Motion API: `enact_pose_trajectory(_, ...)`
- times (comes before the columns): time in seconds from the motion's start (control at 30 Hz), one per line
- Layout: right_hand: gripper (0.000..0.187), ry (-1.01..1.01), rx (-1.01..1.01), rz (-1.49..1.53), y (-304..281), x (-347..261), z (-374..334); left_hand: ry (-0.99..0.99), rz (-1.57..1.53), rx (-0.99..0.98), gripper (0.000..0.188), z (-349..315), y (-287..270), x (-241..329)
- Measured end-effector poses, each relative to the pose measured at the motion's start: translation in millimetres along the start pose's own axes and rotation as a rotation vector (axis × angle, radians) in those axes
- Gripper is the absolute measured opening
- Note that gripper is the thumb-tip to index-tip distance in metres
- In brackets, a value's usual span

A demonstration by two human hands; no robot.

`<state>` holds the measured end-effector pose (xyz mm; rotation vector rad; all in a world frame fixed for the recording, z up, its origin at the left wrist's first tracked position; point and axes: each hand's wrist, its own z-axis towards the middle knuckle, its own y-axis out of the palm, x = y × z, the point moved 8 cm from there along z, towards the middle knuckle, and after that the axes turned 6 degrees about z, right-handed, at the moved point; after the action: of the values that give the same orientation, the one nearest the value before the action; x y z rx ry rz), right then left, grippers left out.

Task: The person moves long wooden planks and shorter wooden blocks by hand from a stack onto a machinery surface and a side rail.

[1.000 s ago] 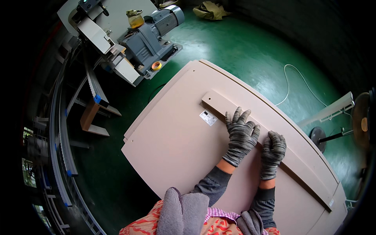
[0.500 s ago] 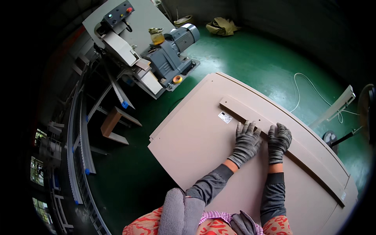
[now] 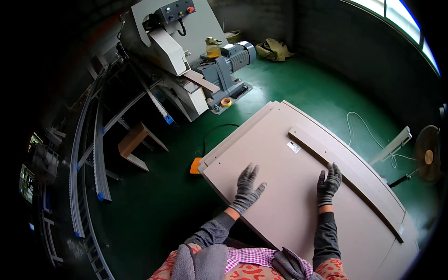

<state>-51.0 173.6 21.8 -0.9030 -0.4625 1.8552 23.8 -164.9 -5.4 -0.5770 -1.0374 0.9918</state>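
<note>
A stack of large pinkish-beige panels (image 3: 275,186) lies in front of me. Along its far right side rests a long beige strip (image 3: 359,192), with a small white label (image 3: 293,147) on the panel beside its far end. Both my hands wear grey striped gloves. My left hand (image 3: 247,189) is over the panel's left edge, fingers spread and nothing in it; whether it touches the panel I cannot tell. My right hand (image 3: 329,184) is beside the strip with its fingers apart, the fingertips at the strip's near side.
At the far left a grey machine (image 3: 168,51) has a board piece (image 3: 201,81) sticking out beside a motor (image 3: 239,55). A roller conveyor (image 3: 99,154) curves down the left. An orange piece (image 3: 195,165) shows by the stack's corner. A cable (image 3: 364,126) lies on the green floor.
My left hand has moved off the strip to the panel's left edge. The right hand stays near the strip. The view has shifted, and the board piece sticks farther out of the machine.
</note>
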Motion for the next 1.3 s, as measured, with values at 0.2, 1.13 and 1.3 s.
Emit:
enact_pose_trajectory(0.2,0.049,0.224,-0.265,0.072,43,-120,-78,0.058,0.409,0.15,0.096,190,-64,-155)
enact_pose_trajectory(1.13,0.035,0.418,-0.109,-0.296,51,-133,-82,0.664,0.612,-0.552,0.044,356,63,-136)
enact_pose_trajectory(1.3,0.032,0.422,-0.106,-0.282,49,-130,-83,0.739,0.625,-0.533,0.049,325,70,-82)
